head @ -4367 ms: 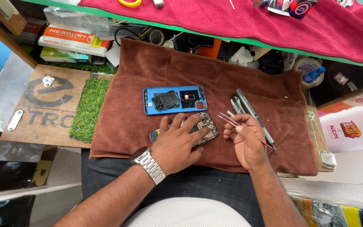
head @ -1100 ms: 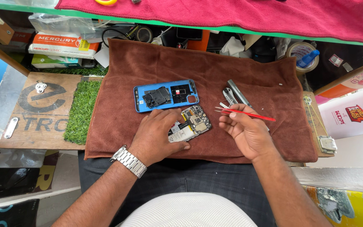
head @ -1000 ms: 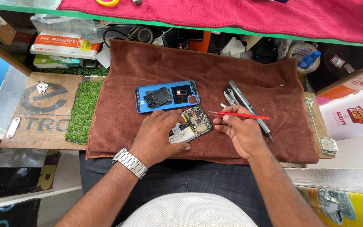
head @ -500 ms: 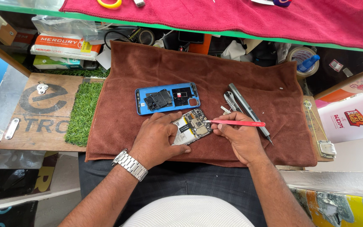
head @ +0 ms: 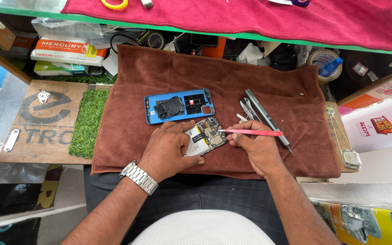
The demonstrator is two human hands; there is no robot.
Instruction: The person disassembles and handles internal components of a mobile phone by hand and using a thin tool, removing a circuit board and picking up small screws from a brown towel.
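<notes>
An opened phone (head: 206, 135) with its circuit board showing lies on the brown towel (head: 169, 81). My left hand (head: 171, 147) covers its left part and holds it down. My right hand (head: 257, 149) grips red tweezers (head: 250, 132), whose tip touches the phone's right edge. The blue back cover (head: 178, 106), with black parts lying in it, rests just beyond the phone.
Grey metal tools (head: 257, 111) lie on the towel right of the cover. A green turf mat (head: 87, 122) and a wooden board (head: 41, 122) sit at left. Boxes, tape rolls (head: 323, 59) and clutter line the back under a red cloth (head: 250, 18). A white box (head: 377, 122) stands at right.
My right hand has brought the red tweezers down and leftward until their tip reaches the phone. My left hand has kept its hold on the phone.
</notes>
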